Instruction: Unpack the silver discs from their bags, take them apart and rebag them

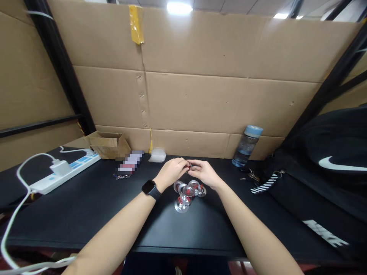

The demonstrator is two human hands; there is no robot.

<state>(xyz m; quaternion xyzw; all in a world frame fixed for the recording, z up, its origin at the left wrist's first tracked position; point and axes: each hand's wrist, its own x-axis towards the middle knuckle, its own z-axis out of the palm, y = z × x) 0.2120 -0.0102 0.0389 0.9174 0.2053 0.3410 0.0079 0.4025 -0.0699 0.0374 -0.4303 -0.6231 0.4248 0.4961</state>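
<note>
My left hand [175,169], with a dark watch [151,189] on its wrist, meets my right hand [203,172] above the middle of the black table. The fingertips of both are closed on a small thin metal disc [190,165] with some red on it, mostly hidden by the fingers. Just below the hands lies a loose pile of round silver metal discs [188,191] with red marks in their middles. Several overlap, and one disc [181,206] sits at the near end of the pile.
A cardboard box [107,145], a white power strip [69,173] with cables and a clear plastic packet [157,155] are on the left. To the right stand a water bottle [246,147], keys [253,175] and a black bag [321,183]. A cardboard wall [195,103] closes the back.
</note>
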